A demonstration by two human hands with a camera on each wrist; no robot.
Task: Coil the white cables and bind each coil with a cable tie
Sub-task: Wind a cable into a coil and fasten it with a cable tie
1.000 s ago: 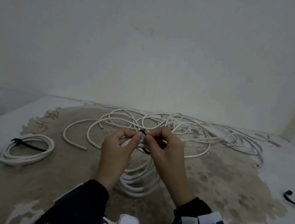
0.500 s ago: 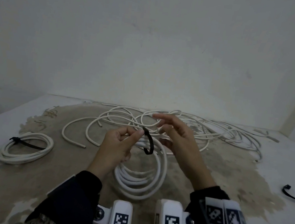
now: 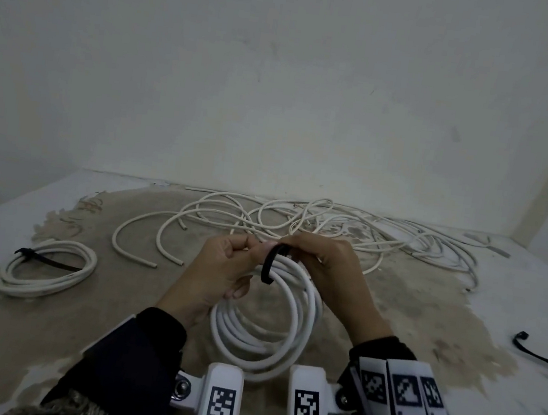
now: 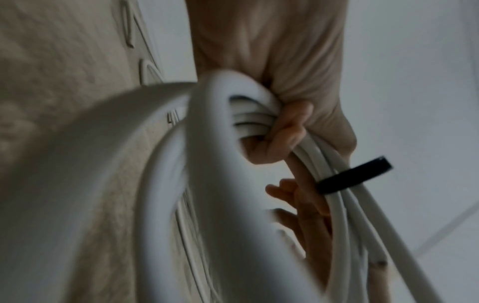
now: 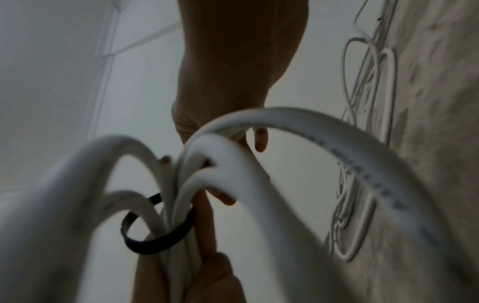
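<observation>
Left hand (image 3: pixel 220 269) gripped coil (image 3: pixel 265 323); right hand (image 3: pixel 330 269) pinched it beside tie (image 3: pixel 270 265). Only right wrist view showed printing on cable, unreadable.

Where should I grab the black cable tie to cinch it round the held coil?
Probably pinch the black cable tie's free end hanging below the right hand, coming from the near side: it curls clear of the coil gripped by the left hand.

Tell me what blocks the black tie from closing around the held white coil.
Nothing visible does. The black cable tie already curves round the white cable coil, gripped by the left hand and right hand; its ends stand apart, unfastened.
</observation>
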